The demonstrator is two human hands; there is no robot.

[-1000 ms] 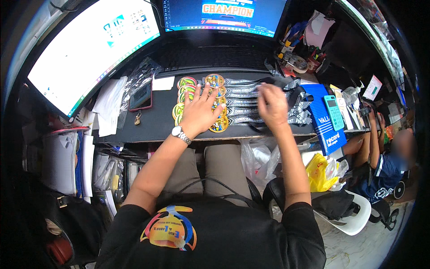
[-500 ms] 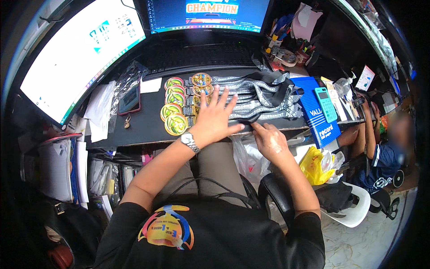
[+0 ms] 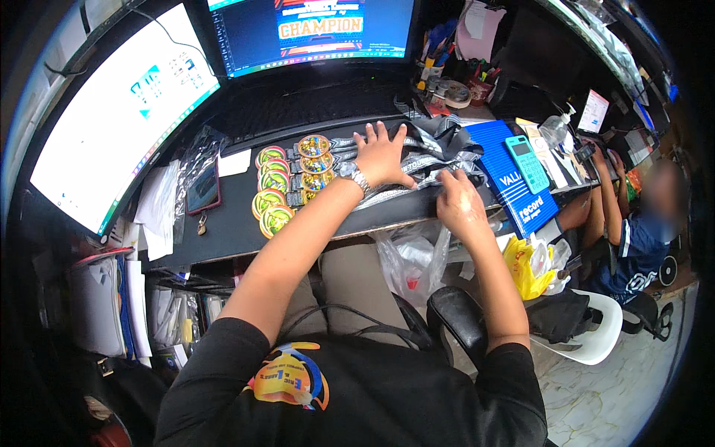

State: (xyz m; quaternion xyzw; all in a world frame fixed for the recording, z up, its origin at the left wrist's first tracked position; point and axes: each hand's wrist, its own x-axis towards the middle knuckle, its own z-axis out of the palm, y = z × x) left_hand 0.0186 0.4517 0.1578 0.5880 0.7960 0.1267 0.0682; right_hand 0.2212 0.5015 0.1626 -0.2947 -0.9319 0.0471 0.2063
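Observation:
Several medals lie in two columns on the black desk: round green-and-yellow ones [image 3: 276, 220] with red rims, and gold ones [image 3: 313, 146] with colourful centres beside them. Their grey-and-black printed ribbons [image 3: 424, 160] stretch to the right in a loose bundle. Spread flat across the ribbons, my left hand [image 3: 381, 159] has its fingers apart, a silver watch on its wrist. To its right, my right hand [image 3: 462, 203] has curled fingers pinched at the near edge of the bundle, on a ribbon; its fingertips are partly hidden.
A blue record book [image 3: 514, 179] with a teal calculator [image 3: 526, 162] on it lies right of the ribbons. At left are a phone [image 3: 204, 185] and papers. Monitors and a keyboard stand behind. Plastic bags [image 3: 529, 264] hang below the desk edge; another person [image 3: 637, 246] sits far right.
My left hand has slid right along the ribbons, away from the medals. My right hand has moved right and farther in, up to the ribbons. The view has shifted slightly.

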